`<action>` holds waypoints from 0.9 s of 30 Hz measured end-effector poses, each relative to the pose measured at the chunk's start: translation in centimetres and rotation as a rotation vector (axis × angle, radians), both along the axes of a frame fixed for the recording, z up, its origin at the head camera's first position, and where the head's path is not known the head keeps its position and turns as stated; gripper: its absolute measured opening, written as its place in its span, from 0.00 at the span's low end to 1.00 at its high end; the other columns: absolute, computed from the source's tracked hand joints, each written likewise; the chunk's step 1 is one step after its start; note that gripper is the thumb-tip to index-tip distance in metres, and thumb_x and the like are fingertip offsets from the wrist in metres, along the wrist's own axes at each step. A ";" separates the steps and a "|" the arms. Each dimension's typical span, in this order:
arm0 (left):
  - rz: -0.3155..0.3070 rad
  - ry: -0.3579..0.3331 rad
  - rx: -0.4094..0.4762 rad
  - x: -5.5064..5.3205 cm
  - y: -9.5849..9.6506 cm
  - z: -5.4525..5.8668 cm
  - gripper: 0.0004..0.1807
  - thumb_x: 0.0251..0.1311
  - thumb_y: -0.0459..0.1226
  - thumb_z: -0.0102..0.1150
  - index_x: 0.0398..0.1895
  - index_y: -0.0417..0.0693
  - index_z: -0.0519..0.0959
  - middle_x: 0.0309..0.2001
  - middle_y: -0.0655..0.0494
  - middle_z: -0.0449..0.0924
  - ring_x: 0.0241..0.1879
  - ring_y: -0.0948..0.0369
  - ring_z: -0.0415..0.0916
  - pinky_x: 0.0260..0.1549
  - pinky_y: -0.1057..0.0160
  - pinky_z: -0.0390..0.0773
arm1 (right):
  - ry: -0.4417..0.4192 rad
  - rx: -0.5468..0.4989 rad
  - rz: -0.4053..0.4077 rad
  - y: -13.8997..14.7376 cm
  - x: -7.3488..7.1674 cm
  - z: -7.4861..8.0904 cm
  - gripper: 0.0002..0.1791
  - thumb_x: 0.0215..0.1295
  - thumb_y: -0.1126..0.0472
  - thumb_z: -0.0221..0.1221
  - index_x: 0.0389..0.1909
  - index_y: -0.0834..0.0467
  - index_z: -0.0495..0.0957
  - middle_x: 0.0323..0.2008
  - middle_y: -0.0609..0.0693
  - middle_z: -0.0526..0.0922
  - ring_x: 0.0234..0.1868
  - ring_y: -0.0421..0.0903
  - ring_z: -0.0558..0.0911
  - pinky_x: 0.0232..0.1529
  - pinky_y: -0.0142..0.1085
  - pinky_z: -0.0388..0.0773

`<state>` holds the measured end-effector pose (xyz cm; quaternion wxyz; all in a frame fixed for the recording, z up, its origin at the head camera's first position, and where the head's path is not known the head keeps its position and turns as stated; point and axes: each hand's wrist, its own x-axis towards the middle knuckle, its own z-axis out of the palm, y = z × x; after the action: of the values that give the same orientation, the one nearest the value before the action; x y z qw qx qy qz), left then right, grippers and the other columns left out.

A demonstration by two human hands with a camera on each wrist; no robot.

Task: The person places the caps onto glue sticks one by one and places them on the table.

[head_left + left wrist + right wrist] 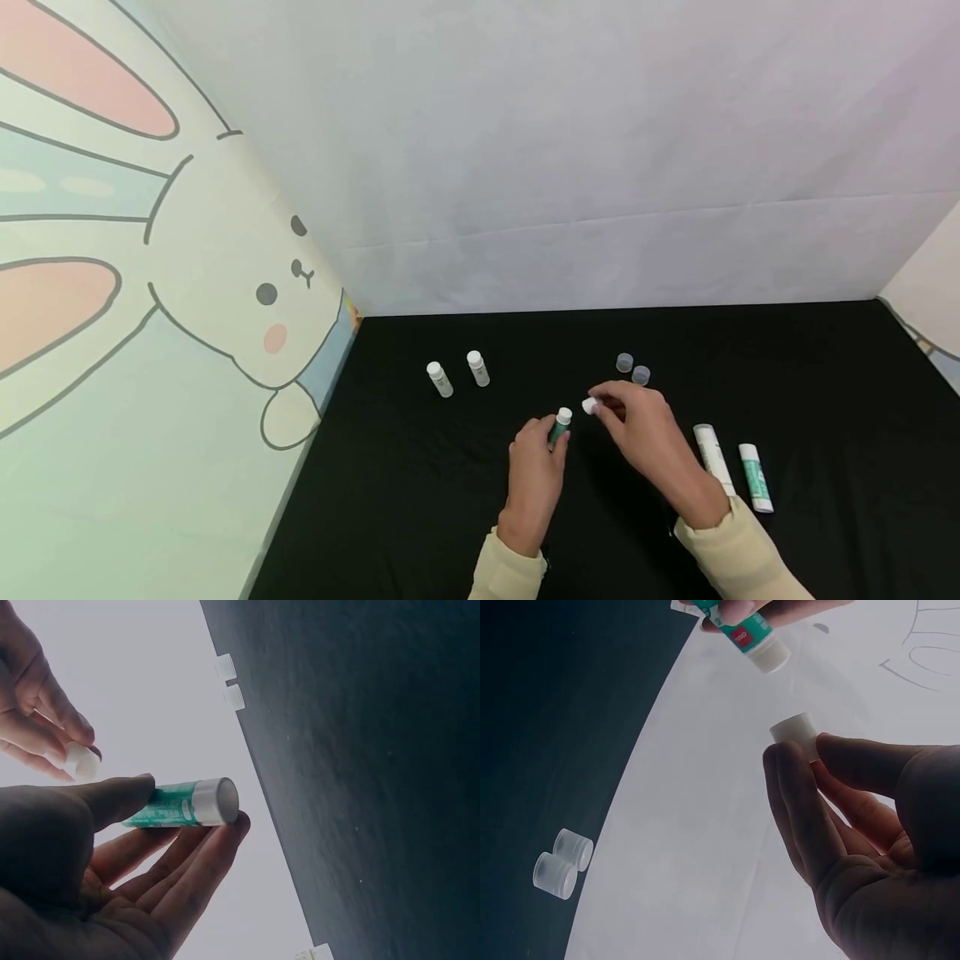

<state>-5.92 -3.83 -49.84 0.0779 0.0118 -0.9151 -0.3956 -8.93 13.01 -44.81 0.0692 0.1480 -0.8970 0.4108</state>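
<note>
My left hand (536, 467) holds a green-and-white glue stick (176, 804) between thumb and fingers, its white end facing outward with no cap on it. In my right hand (641, 429), the thumb and fingertips pinch a small white cap (795, 731). The cap is apart from the glue stick, a short way to its right in the head view. Both hands are raised over the black tabletop (450, 500).
Two small white sticks (440, 379) (478, 368) stand at the back left. Two translucent caps (625, 362) (641, 375) sit beyond my right hand. By the right forearm lie a white tube (714, 458) and a green-and-white glue stick (755, 477). A pale wall (600, 167) rises behind the table.
</note>
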 end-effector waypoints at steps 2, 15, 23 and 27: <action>-0.005 0.000 0.005 0.0 0.1 0.0 0.12 0.70 0.34 0.69 0.52 0.40 0.87 0.36 0.56 0.82 0.30 0.70 0.76 0.31 0.69 0.80 | 0.002 -0.003 0.005 0.0 0.0 -0.1 0.11 0.68 0.71 0.69 0.50 0.62 0.87 0.44 0.54 0.89 0.39 0.47 0.88 0.38 0.43 0.86; -0.025 0.032 0.011 0.0 0.3 -0.4 0.09 0.69 0.33 0.70 0.50 0.41 0.88 0.34 0.58 0.80 0.28 0.72 0.74 0.29 0.71 0.78 | 0.015 -0.036 0.026 -0.1 0.3 -0.2 0.11 0.66 0.72 0.69 0.49 0.62 0.87 0.44 0.54 0.89 0.41 0.47 0.89 0.41 0.45 0.88; -0.042 0.044 -0.001 0.0 0.5 -0.4 0.09 0.69 0.34 0.70 0.49 0.42 0.88 0.35 0.57 0.81 0.29 0.71 0.77 0.30 0.71 0.79 | -0.015 -0.043 0.039 -0.1 0.3 -0.2 0.11 0.67 0.72 0.69 0.49 0.61 0.87 0.44 0.54 0.90 0.41 0.48 0.89 0.42 0.45 0.88; -0.047 0.042 -0.004 0.0 0.7 -0.3 0.09 0.69 0.34 0.70 0.49 0.42 0.88 0.35 0.57 0.82 0.30 0.70 0.78 0.30 0.71 0.80 | -0.027 -0.041 0.042 -0.1 0.3 -0.2 0.11 0.67 0.71 0.69 0.49 0.61 0.87 0.44 0.54 0.90 0.42 0.48 0.89 0.42 0.45 0.88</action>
<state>-5.91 -3.16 -50.10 0.0878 -0.0179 -0.9141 -0.3954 -8.59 12.87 -44.98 0.0514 0.1597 -0.8859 0.4324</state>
